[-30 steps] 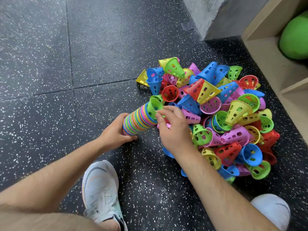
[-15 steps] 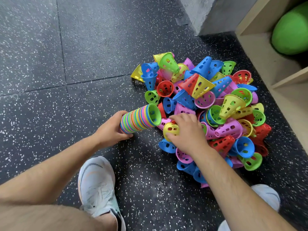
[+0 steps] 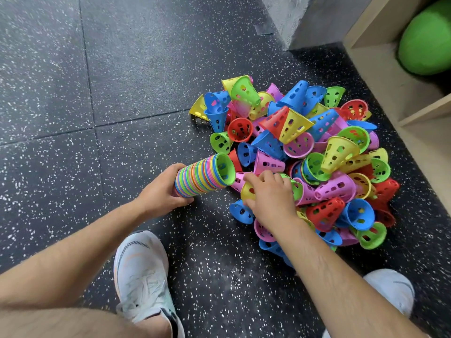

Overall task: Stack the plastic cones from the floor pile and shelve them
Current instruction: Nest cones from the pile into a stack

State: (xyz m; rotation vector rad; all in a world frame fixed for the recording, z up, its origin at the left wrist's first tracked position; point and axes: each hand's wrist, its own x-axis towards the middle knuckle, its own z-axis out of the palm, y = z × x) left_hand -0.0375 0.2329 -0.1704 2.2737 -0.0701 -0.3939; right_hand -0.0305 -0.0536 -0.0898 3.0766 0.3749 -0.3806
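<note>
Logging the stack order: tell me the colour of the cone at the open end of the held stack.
Green, seen in the head view: the outermost cone of the stack.

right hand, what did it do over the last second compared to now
The right hand left the open end of the cone stack, where it had just added a green cone, dropped to the pile's near edge and closed its fingers on a yellow cone. The left hand kept holding the stack lying sideways.

floor [image 3: 109,81] open on L, cone pile [image 3: 305,154] crowds R, shelf [image 3: 380,76] beyond
</note>
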